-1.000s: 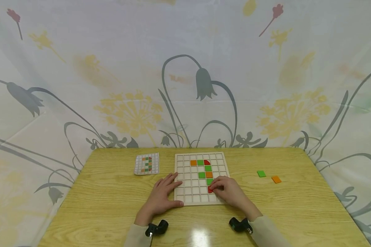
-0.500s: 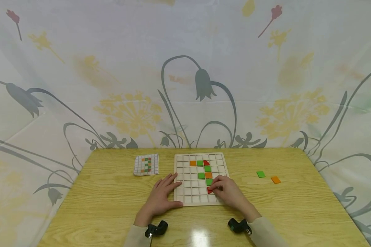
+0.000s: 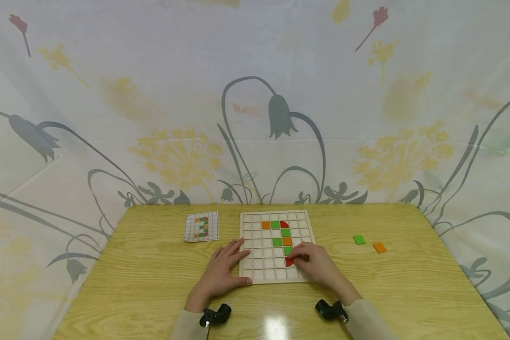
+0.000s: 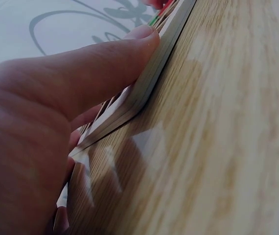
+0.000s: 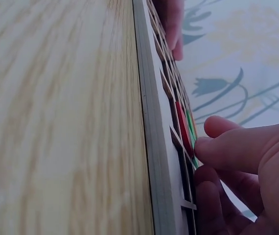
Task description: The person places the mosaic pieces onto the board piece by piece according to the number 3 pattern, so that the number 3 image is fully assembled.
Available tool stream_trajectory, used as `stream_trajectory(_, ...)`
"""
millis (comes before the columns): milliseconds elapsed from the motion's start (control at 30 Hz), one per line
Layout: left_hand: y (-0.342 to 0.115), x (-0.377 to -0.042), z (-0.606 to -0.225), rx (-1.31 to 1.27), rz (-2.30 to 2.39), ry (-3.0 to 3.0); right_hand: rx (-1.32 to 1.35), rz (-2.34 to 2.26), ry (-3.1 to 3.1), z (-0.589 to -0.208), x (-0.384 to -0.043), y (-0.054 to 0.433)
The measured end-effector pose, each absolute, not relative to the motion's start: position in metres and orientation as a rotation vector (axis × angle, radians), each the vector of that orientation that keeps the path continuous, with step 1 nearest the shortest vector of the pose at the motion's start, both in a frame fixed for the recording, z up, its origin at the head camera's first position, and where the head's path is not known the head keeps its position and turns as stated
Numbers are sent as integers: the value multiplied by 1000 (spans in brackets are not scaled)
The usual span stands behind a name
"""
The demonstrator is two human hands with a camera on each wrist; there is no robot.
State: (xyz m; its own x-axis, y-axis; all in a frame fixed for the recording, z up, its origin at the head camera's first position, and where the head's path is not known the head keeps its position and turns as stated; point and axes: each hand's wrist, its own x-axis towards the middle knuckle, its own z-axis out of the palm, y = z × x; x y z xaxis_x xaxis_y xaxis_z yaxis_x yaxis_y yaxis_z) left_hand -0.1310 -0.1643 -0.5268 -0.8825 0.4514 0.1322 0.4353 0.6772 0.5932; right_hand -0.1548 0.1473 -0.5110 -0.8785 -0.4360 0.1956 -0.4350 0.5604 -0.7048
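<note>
A pale wooden grid board [image 3: 257, 274] lies on the table, with orange, green and red tiles in its cells. My left hand [image 3: 222, 270] rests spread at the board's near left corner, fingertips over the left edge and thumb along the front rim, as the left wrist view also shows. My right hand [image 3: 316, 263] has thumb and index finger at a red quarter-round tile [image 3: 289, 261], just below a green tile [image 3: 288, 251]. In the right wrist view that red tile [image 5: 183, 129] sits in its cell, the thumb tip at its end. The other right fingers are curled.
Left of the board lies a paper card [image 3: 189, 231] printed with a coloured grid pattern. A loose green tile [image 3: 359, 240] and an orange tile [image 3: 380, 247] lie to the right on the wooden table [image 3: 412, 283]. A flower-printed curtain [image 3: 255, 156] hangs behind.
My right fingertips shift slightly about the red tile, and a little more of it shows now. My left hand stays in place on the board.
</note>
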Motion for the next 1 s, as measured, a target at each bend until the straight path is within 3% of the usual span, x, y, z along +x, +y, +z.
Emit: stream_trajectory(1000,-165,-131,-528,738,982,2854,-621,-1407,2824,-511,-163,186)
